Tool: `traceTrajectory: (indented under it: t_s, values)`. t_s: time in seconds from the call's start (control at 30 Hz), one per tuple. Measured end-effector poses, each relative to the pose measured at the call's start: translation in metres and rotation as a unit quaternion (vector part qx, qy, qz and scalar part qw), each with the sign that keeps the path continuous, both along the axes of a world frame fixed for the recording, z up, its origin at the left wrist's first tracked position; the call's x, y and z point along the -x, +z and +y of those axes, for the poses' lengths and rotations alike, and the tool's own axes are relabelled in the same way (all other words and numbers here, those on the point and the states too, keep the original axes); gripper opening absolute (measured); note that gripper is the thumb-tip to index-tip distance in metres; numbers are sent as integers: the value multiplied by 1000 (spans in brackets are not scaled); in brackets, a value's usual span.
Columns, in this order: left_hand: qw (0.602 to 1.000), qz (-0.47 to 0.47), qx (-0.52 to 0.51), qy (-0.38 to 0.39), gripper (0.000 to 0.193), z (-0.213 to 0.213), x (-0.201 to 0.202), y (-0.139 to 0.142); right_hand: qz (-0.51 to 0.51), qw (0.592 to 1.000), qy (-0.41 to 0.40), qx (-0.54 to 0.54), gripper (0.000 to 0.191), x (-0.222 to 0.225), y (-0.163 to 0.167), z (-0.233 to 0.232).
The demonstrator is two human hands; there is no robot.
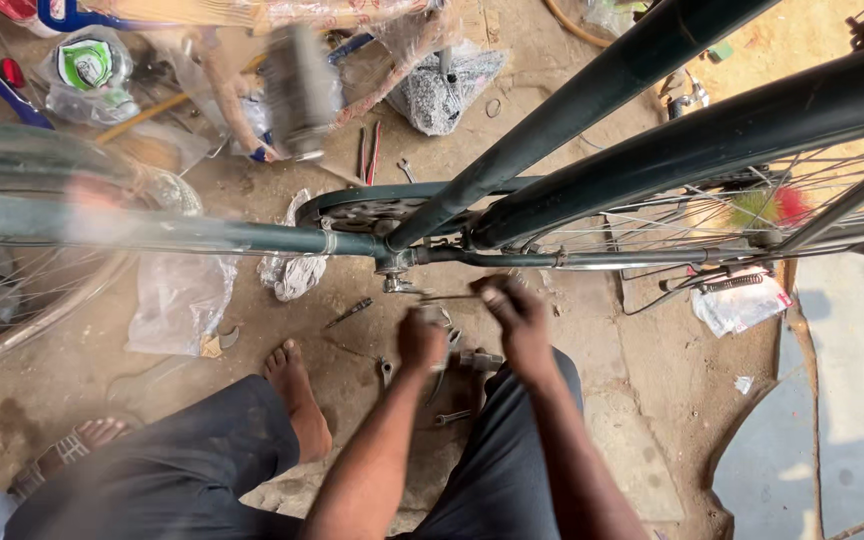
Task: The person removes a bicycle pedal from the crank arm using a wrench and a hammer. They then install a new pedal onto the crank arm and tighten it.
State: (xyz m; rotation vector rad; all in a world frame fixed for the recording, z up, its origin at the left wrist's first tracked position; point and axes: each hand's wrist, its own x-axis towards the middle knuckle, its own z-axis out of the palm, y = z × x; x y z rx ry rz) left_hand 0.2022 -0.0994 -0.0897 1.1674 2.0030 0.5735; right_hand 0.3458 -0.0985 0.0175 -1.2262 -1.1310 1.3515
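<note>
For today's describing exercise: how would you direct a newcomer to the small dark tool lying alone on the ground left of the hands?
Start at the dark green bicycle frame and find its bottom bracket. Just below and left of it, a small screwdriver-like tool lies slanted on bare dirt, between the white rag and the left hand. Unlike the wrenches clustered under the hands, it lies alone.

Your left hand point(420, 338) and right hand point(515, 318) are motion-blurred beneath the bicycle frame point(592, 90), so you cannot tell what either one grips. The front wheel point(12, 310) is cut off by the picture's left edge and smeared. The wrenches point(449, 385) on the ground are partly hidden behind your forearms.
</note>
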Motion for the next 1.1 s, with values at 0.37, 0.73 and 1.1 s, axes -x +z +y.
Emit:
traceTrajectory:
  t_s: [0.37, 0.73, 1.1]
  values:
    - [986, -124, -30, 110, 20, -61, 183, 190, 210, 937, 45, -274, 28, 52, 94, -9]
    - [947, -297, -74, 93, 22, -54, 133, 231, 338, 896, -7, -286, 17, 5, 139, 0]
    - [957, -265, -54, 108, 21, -52, 129, 229, 502, 839, 37, -204, 30, 18, 140, 13]
